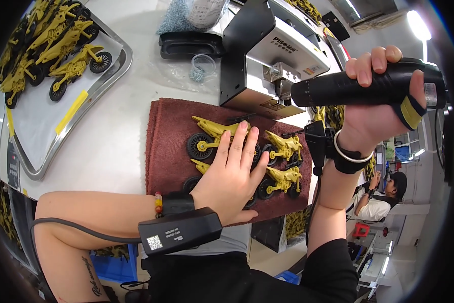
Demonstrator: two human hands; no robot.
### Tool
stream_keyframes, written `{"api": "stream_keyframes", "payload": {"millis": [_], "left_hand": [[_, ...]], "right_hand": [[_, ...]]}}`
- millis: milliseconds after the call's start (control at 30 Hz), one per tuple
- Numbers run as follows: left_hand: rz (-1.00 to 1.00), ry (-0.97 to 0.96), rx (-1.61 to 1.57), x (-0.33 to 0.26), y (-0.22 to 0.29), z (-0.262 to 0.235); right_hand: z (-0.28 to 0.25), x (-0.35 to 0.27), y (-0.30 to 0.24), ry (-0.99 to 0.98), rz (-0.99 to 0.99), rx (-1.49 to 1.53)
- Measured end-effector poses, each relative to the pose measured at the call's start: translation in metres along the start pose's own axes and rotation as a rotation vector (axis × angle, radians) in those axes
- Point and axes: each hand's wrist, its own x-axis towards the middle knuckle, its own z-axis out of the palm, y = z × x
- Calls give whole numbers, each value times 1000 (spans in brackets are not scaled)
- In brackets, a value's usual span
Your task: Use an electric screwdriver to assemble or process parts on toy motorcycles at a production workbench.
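Observation:
My right hand is wrapped round a black electric screwdriver, held sideways. Its front end is right at the metal outlet of a screw feeder; whether a screw is on the tip I cannot tell. My left hand lies with fingers stretched out over yellow toy motorcycles with black wheels, partly covering the ones under it. One toy motorcycle shows beyond its fingertips. To its right lie an upper toy motorcycle and a lower one. They all rest on a brown-red towel.
At the far left, a metal tray holds several more toy motorcycles. Left of the feeder are a black dish, a clear cup of screws and a bag of small screws. Another person is at the right.

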Motion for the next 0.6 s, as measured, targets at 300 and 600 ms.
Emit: {"api": "stream_keyframes", "payload": {"millis": [300,600], "left_hand": [[5,-2,-16,-5,-2,2],[26,3,15,-3,-1,0]], "right_hand": [[43,-8,32,-269,148,260],[54,-4,61,-231,120,295]]}}
